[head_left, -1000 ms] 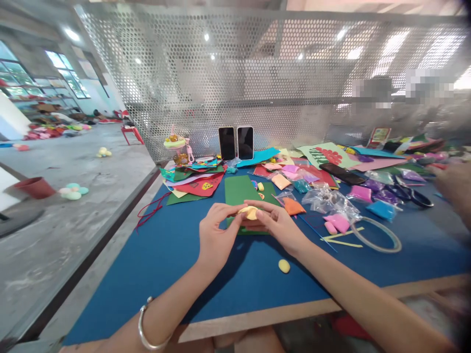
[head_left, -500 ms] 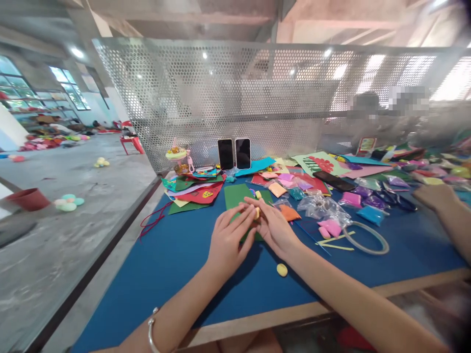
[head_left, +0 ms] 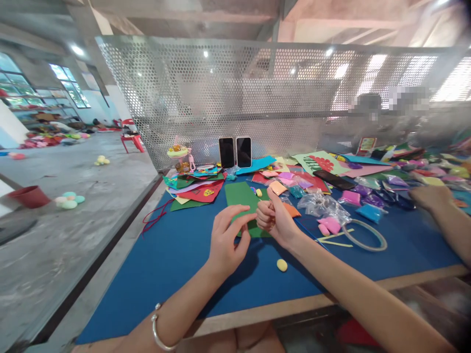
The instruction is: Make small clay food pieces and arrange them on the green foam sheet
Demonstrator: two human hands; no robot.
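Note:
My left hand (head_left: pixel 228 240) hovers over the near left part of a green paper sheet (head_left: pixel 239 195), its fingers loosely bent and apart, with nothing visible in them. Close beside it, my right hand (head_left: pixel 277 220) is closed, fingers curled into the palm and thumb pointing up. Whatever it may hold is hidden. The two hands are a small gap apart. On the blue table (head_left: pixel 165 274), nearer to me, lies a flattened yellow clay lump (head_left: pixel 282 265). A small yellow piece (head_left: pixel 259 192) rests by the sheet's far right edge.
Clay packets, such as a blue one (head_left: pixel 370 214), and crumpled clear bags (head_left: pixel 324 206) crowd the right side. A clear ring (head_left: pixel 382 242) lies there too. Two phones (head_left: pixel 243 152) stand before a perforated metal screen (head_left: pixel 206 98). Another person's hand (head_left: pixel 430 198) is at the far right.
My hands have come apart from each other. My right hand has curled into a fist, and the small yellow clay piece that was between the fingers is out of sight.

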